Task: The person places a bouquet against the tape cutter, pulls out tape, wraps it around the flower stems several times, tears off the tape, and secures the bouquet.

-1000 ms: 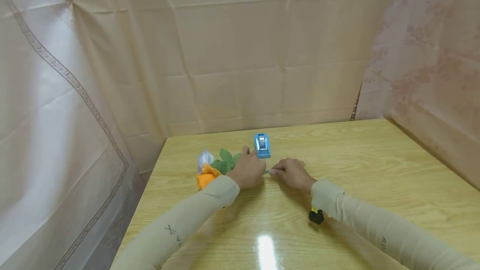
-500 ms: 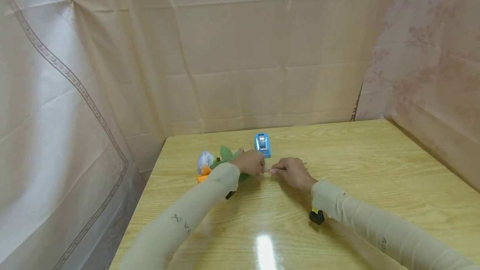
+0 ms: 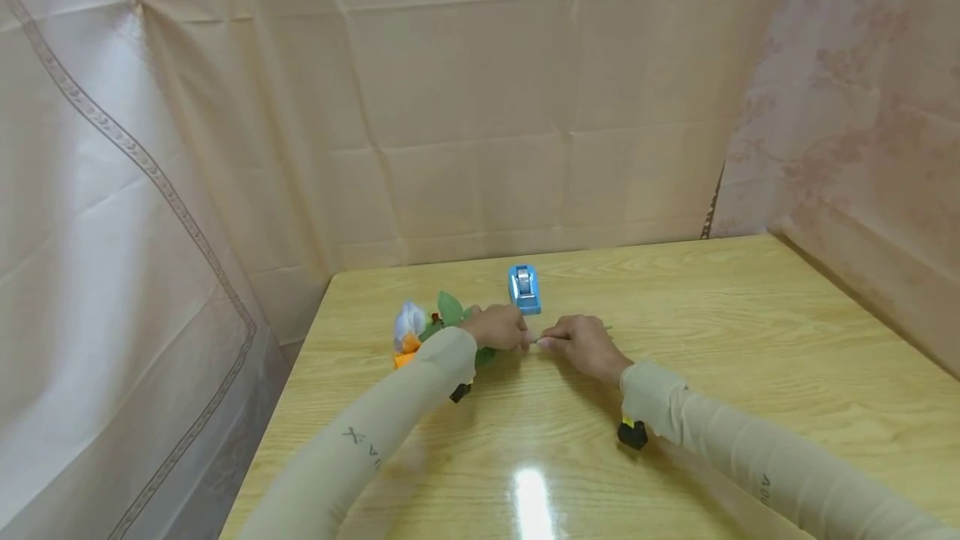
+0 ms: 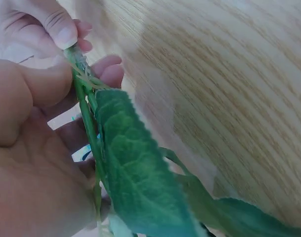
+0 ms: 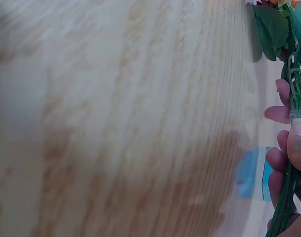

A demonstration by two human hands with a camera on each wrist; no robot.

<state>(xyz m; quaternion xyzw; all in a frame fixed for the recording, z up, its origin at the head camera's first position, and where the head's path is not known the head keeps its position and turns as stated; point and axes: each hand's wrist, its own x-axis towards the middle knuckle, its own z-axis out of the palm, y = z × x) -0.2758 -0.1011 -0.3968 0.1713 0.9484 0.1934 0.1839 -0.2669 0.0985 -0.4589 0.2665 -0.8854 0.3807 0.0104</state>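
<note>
At the centre of the head view, low over the tabletop [image 3: 675, 340], the left hand [image 3: 498, 328] is curled round the green stems [image 4: 86, 113] of the artificial flowers [image 3: 411, 330], thumb pressing them together so the bunch stays aligned. The right hand [image 3: 581, 342] pinches the same stems just beside it, its fingertip [image 5: 298, 129] on what looks like a clear tape wrap, probably to smooth it down. The blue tape dispenser [image 3: 523, 288] stands just behind both hands, within easy reach.
</note>
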